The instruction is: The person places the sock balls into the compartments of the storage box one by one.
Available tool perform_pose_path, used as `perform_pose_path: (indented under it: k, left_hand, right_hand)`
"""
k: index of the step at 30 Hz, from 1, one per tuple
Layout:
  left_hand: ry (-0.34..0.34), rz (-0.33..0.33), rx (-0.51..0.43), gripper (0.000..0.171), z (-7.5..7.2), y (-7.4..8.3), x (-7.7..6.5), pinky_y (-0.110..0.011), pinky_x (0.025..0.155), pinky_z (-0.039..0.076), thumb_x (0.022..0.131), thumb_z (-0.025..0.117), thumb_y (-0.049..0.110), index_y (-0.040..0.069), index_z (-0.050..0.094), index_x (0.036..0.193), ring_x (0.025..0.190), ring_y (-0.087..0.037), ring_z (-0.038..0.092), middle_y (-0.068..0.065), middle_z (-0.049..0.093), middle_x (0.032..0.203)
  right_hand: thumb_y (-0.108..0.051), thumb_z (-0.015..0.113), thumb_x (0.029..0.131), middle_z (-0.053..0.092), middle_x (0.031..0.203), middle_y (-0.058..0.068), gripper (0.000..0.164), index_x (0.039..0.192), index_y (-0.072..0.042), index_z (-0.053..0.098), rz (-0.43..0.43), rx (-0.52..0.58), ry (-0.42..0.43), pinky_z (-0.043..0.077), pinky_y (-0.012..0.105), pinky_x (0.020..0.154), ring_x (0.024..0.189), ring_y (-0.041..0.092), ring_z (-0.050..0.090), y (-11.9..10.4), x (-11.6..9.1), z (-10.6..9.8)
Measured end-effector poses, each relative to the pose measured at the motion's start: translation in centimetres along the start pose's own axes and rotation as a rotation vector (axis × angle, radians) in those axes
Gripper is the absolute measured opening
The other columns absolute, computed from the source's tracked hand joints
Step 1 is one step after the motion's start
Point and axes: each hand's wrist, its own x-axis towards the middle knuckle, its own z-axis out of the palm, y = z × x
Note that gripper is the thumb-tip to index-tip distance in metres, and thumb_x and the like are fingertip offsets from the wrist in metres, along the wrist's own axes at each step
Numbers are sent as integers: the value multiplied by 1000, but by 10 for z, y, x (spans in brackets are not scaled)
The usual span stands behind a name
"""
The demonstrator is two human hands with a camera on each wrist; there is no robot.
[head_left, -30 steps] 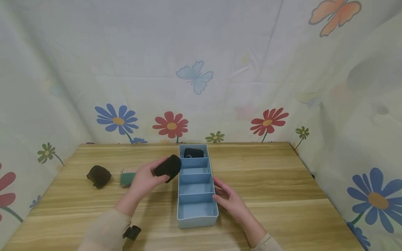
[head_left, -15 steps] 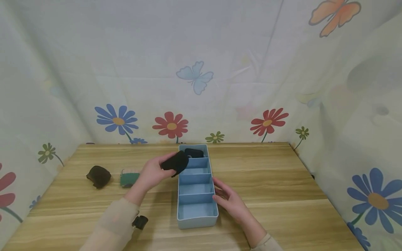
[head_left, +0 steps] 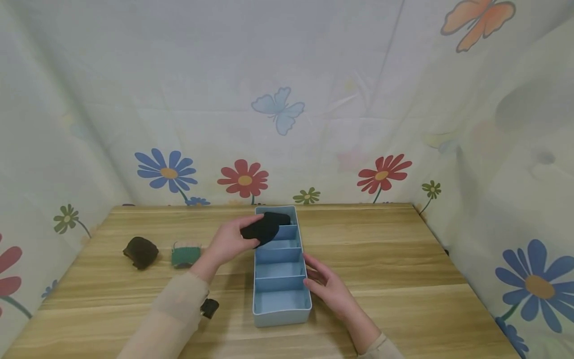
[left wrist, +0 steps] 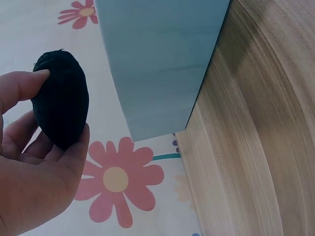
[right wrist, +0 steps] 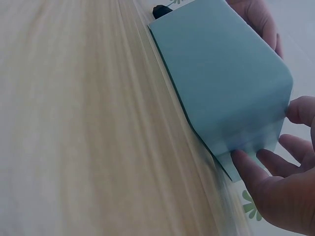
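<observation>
My left hand [head_left: 227, 243] pinches a black folded sock [head_left: 262, 229] between thumb and fingers. It holds the sock above the left rim of a pale blue divided box [head_left: 282, 317], near the second compartment from the far end. In the left wrist view the sock [left wrist: 64, 101] is a dark, soft oval, apart from the box wall [left wrist: 162, 73]. Another black bundle [head_left: 282, 218] lies in the far compartment, partly hidden by the held sock. My right hand [head_left: 329, 285] rests its fingertips against the box's right outer wall; the right wrist view shows those fingertips [right wrist: 238, 156] touching it.
Left on the wooden table [head_left: 381, 239] lie a dark brown bundle [head_left: 141, 253] and a green one [head_left: 186, 255] with a pale edge. A small black device [head_left: 209, 308] sits at my left wrist. Behind the table hangs a flower-printed curtain [head_left: 323, 149].
My left hand has moved right and slightly away from me with the black sock, from beside the box to over its left rim. My right hand and the box have stayed still.
</observation>
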Motion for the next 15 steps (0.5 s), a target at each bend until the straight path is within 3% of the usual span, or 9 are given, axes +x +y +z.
perform_pose_path:
  k: [9,15]
  left_hand:
    - [-35,68,58,62,5,-1,12,-53,98,47,83,76,10,16,57,142,121,-34,54,-12,58,137]
    - [-68,121,106,61,11,-5,20,-52,99,47,83,76,10,15,58,141,123,-33,53,-10,58,138]
  right_hand:
    - [-4,63,96,34,155,20,61,151,0,37,17,0,5,42,41,106,137,42,39,0,0,0]
    - [-4,62,96,34,155,21,60,150,1,37,-12,-9,3,43,37,105,137,43,39,1,0,0]
